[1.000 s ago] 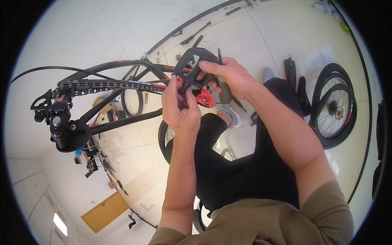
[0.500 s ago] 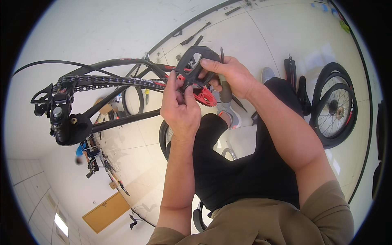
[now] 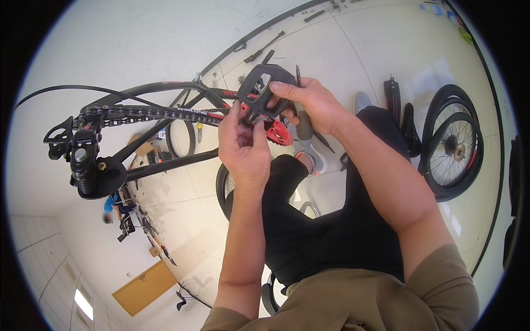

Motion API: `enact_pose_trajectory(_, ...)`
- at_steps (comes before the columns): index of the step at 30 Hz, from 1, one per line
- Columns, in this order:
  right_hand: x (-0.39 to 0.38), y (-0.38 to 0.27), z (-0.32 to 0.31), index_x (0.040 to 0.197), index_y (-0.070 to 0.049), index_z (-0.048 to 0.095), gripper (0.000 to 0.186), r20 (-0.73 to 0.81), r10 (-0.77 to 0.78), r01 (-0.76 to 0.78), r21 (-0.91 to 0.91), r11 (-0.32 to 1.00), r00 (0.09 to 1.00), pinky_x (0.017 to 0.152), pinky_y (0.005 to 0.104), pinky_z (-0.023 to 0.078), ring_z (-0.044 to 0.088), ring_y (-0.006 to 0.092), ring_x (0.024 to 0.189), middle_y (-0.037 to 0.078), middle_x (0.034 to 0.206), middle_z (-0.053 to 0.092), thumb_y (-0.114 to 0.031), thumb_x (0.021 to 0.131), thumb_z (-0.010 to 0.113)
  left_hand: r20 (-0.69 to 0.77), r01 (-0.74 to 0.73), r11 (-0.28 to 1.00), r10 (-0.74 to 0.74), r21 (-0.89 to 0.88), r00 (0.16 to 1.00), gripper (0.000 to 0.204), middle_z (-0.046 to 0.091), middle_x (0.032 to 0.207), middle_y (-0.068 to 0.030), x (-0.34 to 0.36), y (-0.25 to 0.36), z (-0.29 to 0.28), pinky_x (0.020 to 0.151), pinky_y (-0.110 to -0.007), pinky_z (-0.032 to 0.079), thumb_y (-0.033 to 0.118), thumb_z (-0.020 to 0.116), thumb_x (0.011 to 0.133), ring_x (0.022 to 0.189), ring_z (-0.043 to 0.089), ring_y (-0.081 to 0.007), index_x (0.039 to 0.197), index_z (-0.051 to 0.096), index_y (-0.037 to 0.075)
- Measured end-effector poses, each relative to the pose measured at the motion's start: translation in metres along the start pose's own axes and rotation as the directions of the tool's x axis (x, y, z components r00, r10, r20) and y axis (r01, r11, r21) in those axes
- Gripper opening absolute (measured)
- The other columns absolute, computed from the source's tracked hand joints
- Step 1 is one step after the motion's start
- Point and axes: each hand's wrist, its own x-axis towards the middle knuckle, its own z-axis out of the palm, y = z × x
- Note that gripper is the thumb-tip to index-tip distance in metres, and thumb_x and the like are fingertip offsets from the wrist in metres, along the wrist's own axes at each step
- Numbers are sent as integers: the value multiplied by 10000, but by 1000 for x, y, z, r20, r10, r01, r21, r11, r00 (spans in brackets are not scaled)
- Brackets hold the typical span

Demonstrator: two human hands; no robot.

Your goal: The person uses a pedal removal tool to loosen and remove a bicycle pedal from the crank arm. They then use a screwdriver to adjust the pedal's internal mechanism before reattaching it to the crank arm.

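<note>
A black bicycle pedal (image 3: 276, 71) is held up in front of me, beside the red chainring (image 3: 280, 134). My right hand (image 3: 316, 105) grips its right side, thumb on top of the frame. The same hand also holds a grey-handled tool (image 3: 304, 128), its dark shaft pointing up past the thumb; its tip type is unclear. My left hand (image 3: 243, 146) has its fingertips at the pedal's lower left end, by the axle; the exact contact is partly hidden. Behind the hands runs the black bicycle frame (image 3: 171, 160) with its chain (image 3: 143, 113) and rear derailleur (image 3: 59, 140).
Wheels with tyres (image 3: 451, 143), a black saddle (image 3: 409, 129) and a fork-like part (image 3: 392, 99) lie on the floor at right. A pump-like tool (image 3: 265, 47) and a hammer (image 3: 316, 15) lie farther off. A person (image 3: 108, 212) is at far left.
My left thumb and fingers have spread slightly and shifted down around the pedal's axle end. The pedal has tilted a little, and the bicycle frame has shifted very slightly.
</note>
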Motion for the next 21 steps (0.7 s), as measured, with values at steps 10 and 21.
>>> enact_pose_trajectory(10, 3, 4, -1, 919, -2, 680, 388, 0, -6, 6, 19, 1000, 1000, 471, 259, 421, 533, 99, 548, 93, 875, 708, -375, 888, 786, -30, -272, 916, 294, 296, 955, 525, 670, 1022, -122, 5, -12, 0, 553, -232, 465, -133, 695, 813, 666, 566, -97, 1318, 593, -29)
enact_pose_trajectory(21, 3, 2, 1, 914, -9, 672, 392, -38, -27, 28, 27, 999, 999, 463, 260, 412, 529, 99, 542, 90, 869, 707, -385, 886, 781, -67, -251, 936, 275, 248, 959, 473, 695, 1028, -89, 5, -17, 5, 550, -186, 429, -64, 733, 864, 643, 535, -39, 1293, 538, -28)
